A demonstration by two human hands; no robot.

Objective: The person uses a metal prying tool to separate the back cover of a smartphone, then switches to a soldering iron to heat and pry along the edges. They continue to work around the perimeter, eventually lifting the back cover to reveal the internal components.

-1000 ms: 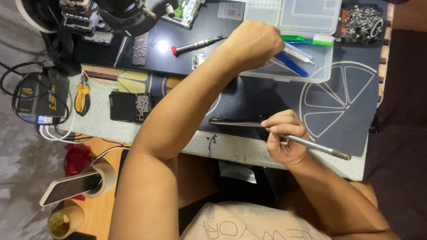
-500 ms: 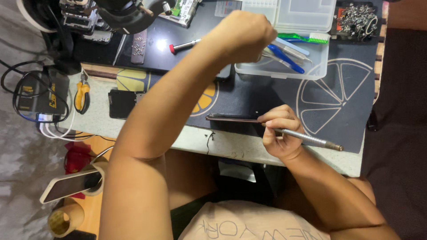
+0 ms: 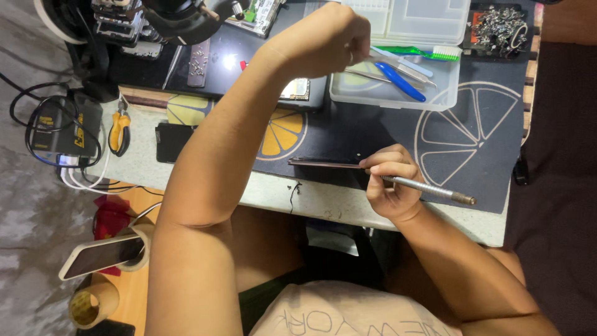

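Observation:
My left hand (image 3: pixel 323 40) is raised in a fist at the near left edge of a clear plastic tray (image 3: pixel 398 99). Its fingers are closed on the end of a thin pale tool (image 3: pixel 404 67) that lies over the tray. My right hand (image 3: pixel 388 183) grips a slim metal screwdriver (image 3: pixel 429 190) like a pen. Its tip meets the right end of a thin dark phone (image 3: pixel 323 163) standing on edge on the dark work mat (image 3: pixel 472 143).
The tray holds a green toothbrush (image 3: pixel 423 53), a blue tool (image 3: pixel 401 81) and tweezers. Yellow-handled pliers (image 3: pixel 118 130), a black power unit (image 3: pixel 59 127) with cables and microscope gear (image 3: pixel 180 15) stand at the left. A phone (image 3: pixel 102 256) rests on a tape roll below the table.
My left hand has drawn slightly left and back from the tray, still closed. My right hand stays with the screwdriver at the phone's end.

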